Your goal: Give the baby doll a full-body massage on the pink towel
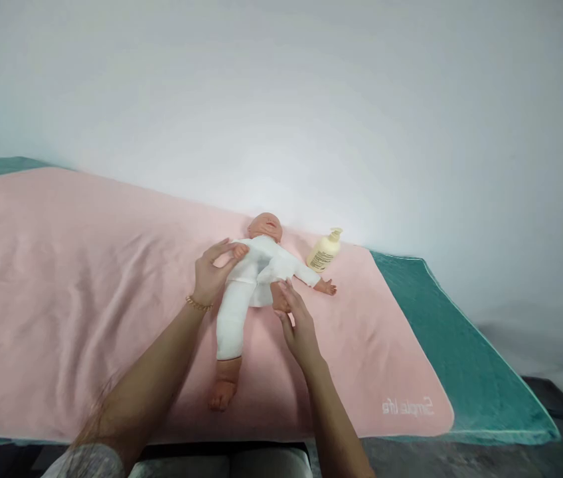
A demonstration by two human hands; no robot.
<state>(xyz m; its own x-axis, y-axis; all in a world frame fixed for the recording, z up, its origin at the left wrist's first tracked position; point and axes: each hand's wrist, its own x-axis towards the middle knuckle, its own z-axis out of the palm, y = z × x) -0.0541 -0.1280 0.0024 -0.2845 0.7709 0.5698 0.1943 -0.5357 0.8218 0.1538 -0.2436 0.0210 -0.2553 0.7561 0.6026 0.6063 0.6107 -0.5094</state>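
- Fingers [219, 249] of the left hand [206, 275]: partly curled, thumb and fingertips closed around one of the doll's hands, beside its chest.
- Fingers of the right hand [301, 328]: loosely bent, thumb and fingertips on either side of the doll's foot on the bent leg.
- Doll [246, 269]: on its back on the pink blanket [361, 332], between the two hands, head toward the wall [281, 99]; dressed in white, one leg straight toward the person, its foot bare, the other arm stretched out to the right.
- Bottle [323, 253]: pale yellow, with a pump top, on the blanket just beyond that outstretched arm.
- Green cover [441, 325]: under the blanket, showing at the right and far left.
- Bracelet [198, 304]: around the left wrist.
- Lettering [407, 406]: white, mirrored, near the blanket's right front corner.
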